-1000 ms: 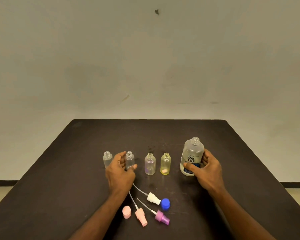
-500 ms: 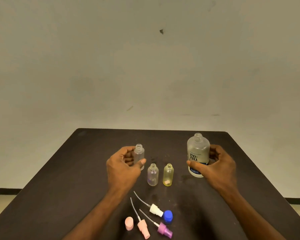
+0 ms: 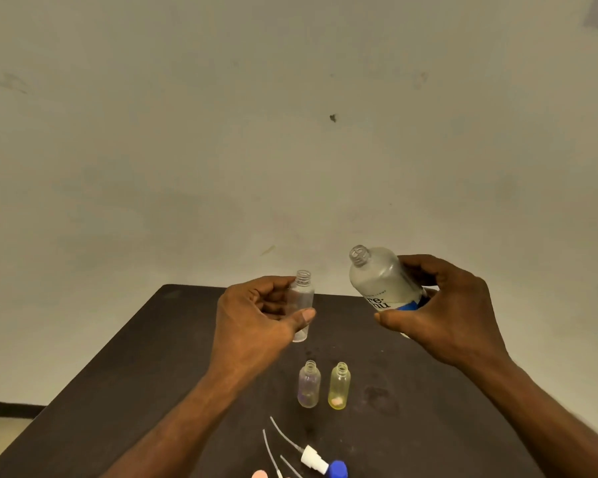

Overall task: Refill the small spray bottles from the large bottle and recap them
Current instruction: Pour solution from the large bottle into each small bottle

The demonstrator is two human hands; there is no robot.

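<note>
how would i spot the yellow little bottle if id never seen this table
On the dark table, below the raised hands, two small uncapped bottles stand side by side. The yellow bottle is the right one; its neighbour is clear with a purplish tint.

We see an open gap between the clear small bottle [image 3: 302, 305] held up in our left hand [image 3: 256, 326] and the tilted large bottle [image 3: 382, 279] in our right hand [image 3: 442, 312]. Below that gap, the purple-tinted bottle [image 3: 309, 384] and yellow bottle [image 3: 339, 386] stand just beside each other on the table [image 3: 125, 391]. Nearer us, the spray heads [image 3: 313, 458] and blue cap [image 3: 337, 470] lie clustered, while bare tabletop stretches on either side.
</note>
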